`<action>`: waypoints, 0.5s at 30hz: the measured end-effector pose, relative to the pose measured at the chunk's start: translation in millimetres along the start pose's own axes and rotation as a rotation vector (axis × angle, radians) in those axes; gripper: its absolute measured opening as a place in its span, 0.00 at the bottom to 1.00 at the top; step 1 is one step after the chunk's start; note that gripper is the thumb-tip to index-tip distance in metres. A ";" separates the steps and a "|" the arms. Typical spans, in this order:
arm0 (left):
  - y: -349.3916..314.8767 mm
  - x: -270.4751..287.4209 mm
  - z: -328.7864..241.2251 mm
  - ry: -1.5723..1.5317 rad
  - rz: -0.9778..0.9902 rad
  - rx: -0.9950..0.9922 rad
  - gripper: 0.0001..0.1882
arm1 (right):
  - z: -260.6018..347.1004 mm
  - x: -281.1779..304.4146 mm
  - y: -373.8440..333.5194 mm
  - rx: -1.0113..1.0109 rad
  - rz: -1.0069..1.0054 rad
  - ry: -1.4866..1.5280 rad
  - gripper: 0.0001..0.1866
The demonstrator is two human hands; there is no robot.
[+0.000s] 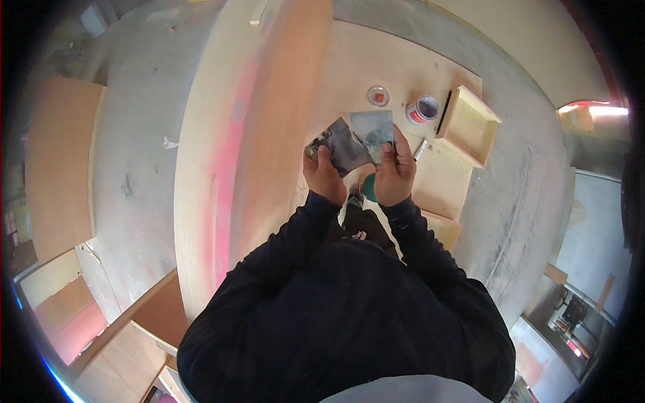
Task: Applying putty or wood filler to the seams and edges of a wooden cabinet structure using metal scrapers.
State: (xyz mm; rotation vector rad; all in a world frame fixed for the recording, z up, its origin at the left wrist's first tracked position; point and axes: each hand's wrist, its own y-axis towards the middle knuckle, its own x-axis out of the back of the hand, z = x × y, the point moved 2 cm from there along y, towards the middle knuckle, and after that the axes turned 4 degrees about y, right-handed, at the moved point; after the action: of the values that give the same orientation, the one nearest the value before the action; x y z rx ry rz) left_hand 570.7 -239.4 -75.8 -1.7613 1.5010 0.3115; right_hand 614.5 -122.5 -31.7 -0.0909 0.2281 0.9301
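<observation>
Two plates are held up now: a dark plate [348,153] pinched by the left hand [324,176], a grey plate [373,126] by the right hand [395,178], fingers closed on each. Ahead, one can [423,109], one round lid [378,96] and one wooden box [478,126] are seen; the left is bounded by a long panel [285,101], with room offered rightward over grey floor [514,161].

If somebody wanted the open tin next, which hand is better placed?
The right hand, probably: it's nearer the tin than the left hand is. It holds a grey sheet, though, so might need freeing first.
</observation>
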 end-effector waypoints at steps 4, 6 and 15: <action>10.6 9.7 3.6 0.247 0.000 -0.043 0.08 | 9.4 -5.6 -2.0 0.041 0.163 -0.470 0.20; 11.2 14.2 6.6 0.323 -0.011 -0.068 0.08 | 9.6 -6.0 -2.7 -0.066 0.213 -0.530 0.19; 57.3 34.2 -6.2 0.386 -0.006 -0.261 0.11 | -30.8 6.8 -21.9 -0.142 0.649 -0.759 0.22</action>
State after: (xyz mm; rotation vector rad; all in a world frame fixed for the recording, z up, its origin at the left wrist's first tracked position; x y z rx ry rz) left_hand 525.6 -268.0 -116.3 -2.1226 1.7881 0.1751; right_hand 631.2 -135.6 -63.7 0.2211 -0.5466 1.5541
